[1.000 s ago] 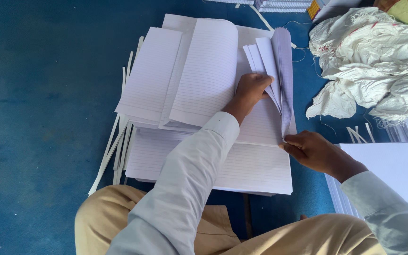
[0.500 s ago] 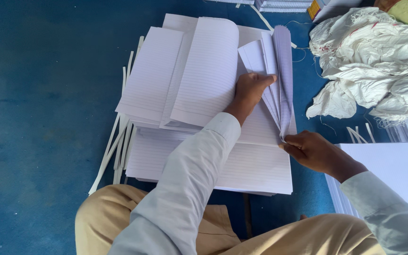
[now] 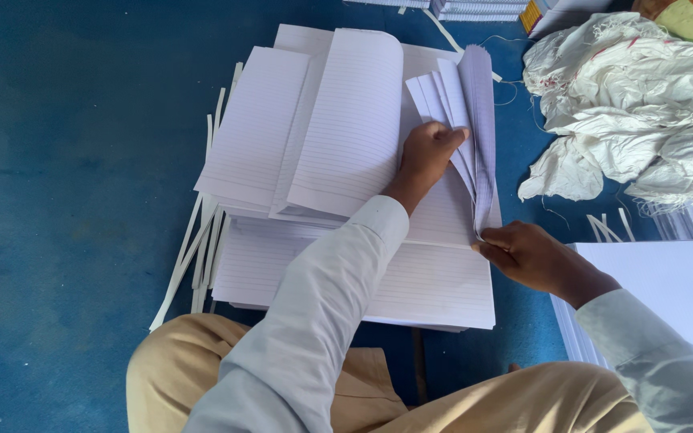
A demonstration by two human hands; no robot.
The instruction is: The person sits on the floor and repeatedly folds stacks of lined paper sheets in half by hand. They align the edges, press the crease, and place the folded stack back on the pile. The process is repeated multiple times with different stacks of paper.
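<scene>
Left hand (image 3: 427, 152) grip spread, fanning about five lined sheets (image 3: 463, 112); right hand (image 3: 527, 256) pinching their lower corner.

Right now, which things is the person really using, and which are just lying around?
In use:
- left hand, spreading the fanned sheets
- right hand, pinching the bottom corner of those sheets
- big stack of lined paper underneath
- folded lined bundles lying on it

Just lying about:
- crumpled white cloth
- thin paper strips
- plain white stack on the right
- blue floor
</scene>
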